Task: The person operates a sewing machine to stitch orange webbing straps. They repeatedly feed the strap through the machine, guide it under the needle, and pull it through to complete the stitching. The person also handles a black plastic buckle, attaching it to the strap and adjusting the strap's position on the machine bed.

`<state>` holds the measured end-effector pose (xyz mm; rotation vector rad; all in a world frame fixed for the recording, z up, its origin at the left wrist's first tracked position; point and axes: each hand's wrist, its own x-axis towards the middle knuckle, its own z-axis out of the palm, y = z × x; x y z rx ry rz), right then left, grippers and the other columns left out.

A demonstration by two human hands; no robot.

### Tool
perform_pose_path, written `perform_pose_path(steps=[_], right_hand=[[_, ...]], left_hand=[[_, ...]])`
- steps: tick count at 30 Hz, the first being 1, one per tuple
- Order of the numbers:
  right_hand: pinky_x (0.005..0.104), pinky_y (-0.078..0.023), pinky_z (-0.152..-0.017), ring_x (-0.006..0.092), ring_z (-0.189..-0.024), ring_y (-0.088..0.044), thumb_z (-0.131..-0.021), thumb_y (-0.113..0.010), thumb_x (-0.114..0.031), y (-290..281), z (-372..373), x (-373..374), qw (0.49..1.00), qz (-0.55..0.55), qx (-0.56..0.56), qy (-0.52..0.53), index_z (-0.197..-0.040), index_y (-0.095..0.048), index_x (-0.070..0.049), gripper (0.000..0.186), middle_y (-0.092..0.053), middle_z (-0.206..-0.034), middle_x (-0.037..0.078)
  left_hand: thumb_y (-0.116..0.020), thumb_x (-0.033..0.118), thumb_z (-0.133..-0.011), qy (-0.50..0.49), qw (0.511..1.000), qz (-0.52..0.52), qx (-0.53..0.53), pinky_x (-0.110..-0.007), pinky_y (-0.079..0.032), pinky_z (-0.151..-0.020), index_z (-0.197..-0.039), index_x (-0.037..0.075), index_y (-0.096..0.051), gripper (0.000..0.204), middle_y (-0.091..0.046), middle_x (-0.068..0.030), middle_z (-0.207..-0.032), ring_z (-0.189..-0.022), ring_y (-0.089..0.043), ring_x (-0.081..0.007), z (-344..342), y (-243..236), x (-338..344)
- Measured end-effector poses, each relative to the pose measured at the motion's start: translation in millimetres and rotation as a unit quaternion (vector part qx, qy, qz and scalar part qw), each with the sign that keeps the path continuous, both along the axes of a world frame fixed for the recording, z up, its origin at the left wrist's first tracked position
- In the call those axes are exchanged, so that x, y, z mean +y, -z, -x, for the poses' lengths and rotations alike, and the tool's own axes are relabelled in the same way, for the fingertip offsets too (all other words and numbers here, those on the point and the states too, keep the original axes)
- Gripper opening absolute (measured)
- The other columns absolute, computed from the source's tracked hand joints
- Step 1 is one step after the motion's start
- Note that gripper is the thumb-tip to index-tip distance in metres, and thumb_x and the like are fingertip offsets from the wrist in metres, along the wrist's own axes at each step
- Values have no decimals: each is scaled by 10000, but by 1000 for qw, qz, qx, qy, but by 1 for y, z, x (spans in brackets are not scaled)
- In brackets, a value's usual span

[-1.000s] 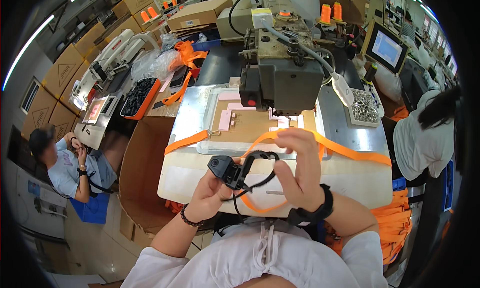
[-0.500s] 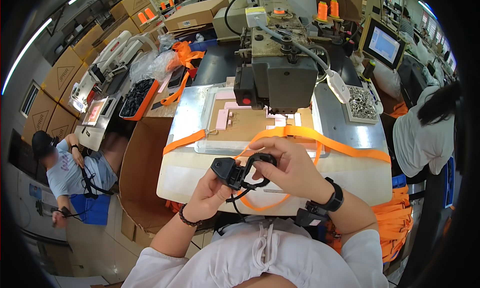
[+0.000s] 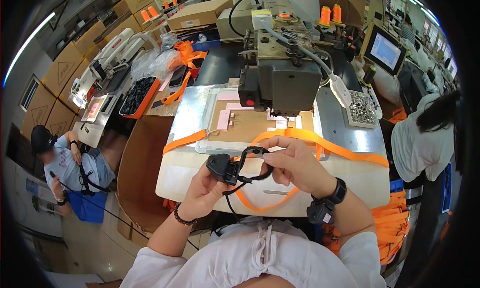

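Note:
My left hand [image 3: 201, 194] grips a black boxy device [image 3: 223, 169] by its body, thumb beneath and fingers behind. From the device's right side a black strap [image 3: 263, 175] curves round in an open loop, and a thin black cord hangs below it. My right hand [image 3: 295, 163] pinches the loop's far side between thumb and fingers. Both hands are held above the front of the pale work table [image 3: 185, 180]. Orange webbing [image 3: 322, 138] lies on the table just beyond them and curls down behind the device.
A sewing machine head [image 3: 289, 83] stands over a clear-framed template [image 3: 212, 108] with pink blocks. On the right sit a tray of metal parts [image 3: 361, 110] and a screen [image 3: 384, 50]. A cardboard box [image 3: 137, 178] stands left; people sit on both sides.
My right hand has shifted slightly right and down, and the strap loop is spread wider. The device has moved a little left. At the left, another person's hand has risen with a dark object.

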<state>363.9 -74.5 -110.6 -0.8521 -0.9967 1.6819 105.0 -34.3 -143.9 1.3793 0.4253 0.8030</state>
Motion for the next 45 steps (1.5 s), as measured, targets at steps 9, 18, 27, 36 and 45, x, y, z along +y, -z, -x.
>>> perform_pose_path(steps=[9,18,27,36,45], right_hand=[[294,-466,-935,118,-1030,-586,-915,-684,-91,24,29,-6,999,-45,6,21,-1476,-342,-59,657,-594,-1162,30],[223,-455,-670,68,-791,-549,-936,-523,-7,18,17,-1,994,-18,-44,-103,-1525,-271,-79,644,-624,-975,44],[349,-453,-862,227,-1016,-560,-821,-749,-210,25,28,-5,790,-419,-316,319,-1323,-467,-2,612,-544,-1172,127],[462,-341,-1018,356,-1301,-425,-771,-781,-481,22,41,-17,669,-470,-501,285,-1279,-598,-98,663,-491,-1418,149],[423,-366,-927,279,-1186,-538,-783,-777,-452,29,35,-24,584,-589,-438,345,-951,-649,-181,344,-635,-1214,50]], left_hand=[[-564,105,-1000,-9,1000,-24,14,-304,-429,-1022,-1449,-25,-325,525,-500,-79,-1308,-1205,-503,-140,-12,-5,-6],[-536,38,-988,-23,995,-61,81,-312,-382,-1071,-1454,-73,-293,536,-507,-133,-1335,-1238,-498,-169,-5,-19,-8],[-569,49,-980,-42,997,-23,67,-304,-402,-1052,-1440,-60,-318,535,-527,-119,-1319,-1220,-519,-153,-4,-27,-9],[-579,45,-973,-10,998,-25,59,-324,-418,-1049,-1418,-68,-356,510,-529,-139,-1334,-1218,-535,-173,-11,-28,-17],[-597,14,-961,-17,999,-27,11,-332,-436,-1036,-1420,-46,-370,516,-552,-130,-1311,-1205,-547,-174,-14,-22,-19]])
